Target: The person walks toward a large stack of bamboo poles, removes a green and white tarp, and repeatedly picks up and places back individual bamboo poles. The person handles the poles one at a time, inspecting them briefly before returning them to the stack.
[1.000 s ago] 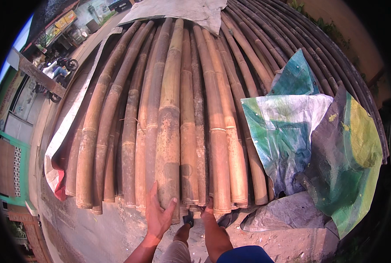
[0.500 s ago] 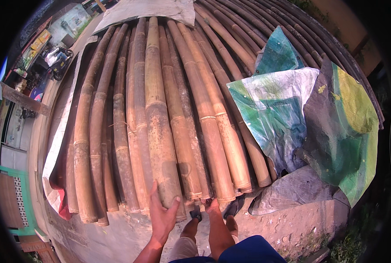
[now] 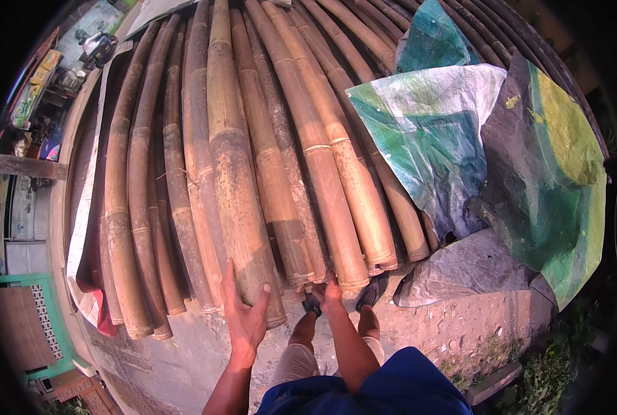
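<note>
Long brown bamboo poles [image 3: 333,194] lie side by side in a large stack, their cut ends toward me. My left hand [image 3: 245,319] grips the near end of a thick, mottled bamboo pole [image 3: 236,187], thumb on its upper face and forefinger along its left side. This pole's end sticks out closer to me than those just right of it. My right hand [image 3: 330,299] reaches up to the end of a thinner, darker bamboo pole [image 3: 298,187], fingers curled at its tip. Some of its fingertips are hidden by the pole ends.
A crumpled green, white and yellow tarp [image 3: 454,145] covers the stack's right side. A pale sheet [image 3: 90,207] edges its left. My sandalled feet [image 3: 371,292] stand on rough ground [image 3: 454,318] below the ends. Left stands a green wall [image 3: 49,297]; farther back, a motorbike [image 3: 99,47].
My view has shifted, so the stack sits higher in the picture. The thick pole's near end has swung left with my left hand, widening the gap to its right-hand neighbour.
</note>
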Tool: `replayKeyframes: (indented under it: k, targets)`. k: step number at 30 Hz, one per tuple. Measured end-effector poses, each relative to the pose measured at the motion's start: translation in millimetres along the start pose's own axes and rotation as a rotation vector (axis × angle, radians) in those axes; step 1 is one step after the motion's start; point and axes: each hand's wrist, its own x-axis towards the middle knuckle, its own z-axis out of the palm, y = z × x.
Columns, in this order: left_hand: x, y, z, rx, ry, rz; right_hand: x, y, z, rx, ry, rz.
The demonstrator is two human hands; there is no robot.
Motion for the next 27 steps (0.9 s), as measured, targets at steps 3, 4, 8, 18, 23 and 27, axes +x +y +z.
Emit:
replayKeyframes:
  k: [3,4,8,18,23,27]
  targets:
    - [2.2,1.8,0.9,0.018,0.006,0.005,-28.1,-11.9,16.2,-0.295,-0.058,0.019]
    - [2.3,3.8,0.2,0.04,0.017,0.027,-36.4,-15.6,17.6,-0.493,-0.097,-0.066]
    - [-9.6,17.2,-6.8,0.306,0.112,0.298,-62.3,-53.5,24.9,-1.277,-0.091,-0.479]
    - [-31.3,-33.9,113.1,-0.023,-0.24,0.174,-66.2,-94.3,96.9,-1.059,-0.493,-0.617]
    - [19.8,-104.5,173.5,-0.004,0.067,-0.236,-20.8,-81.2,103.5,-0.787,-0.396,-0.01]
    - [52.6,-127.6,187.6,-0.089,0.121,-0.424,-33.8,-84.3,110.9,-0.831,-0.265,-0.033]
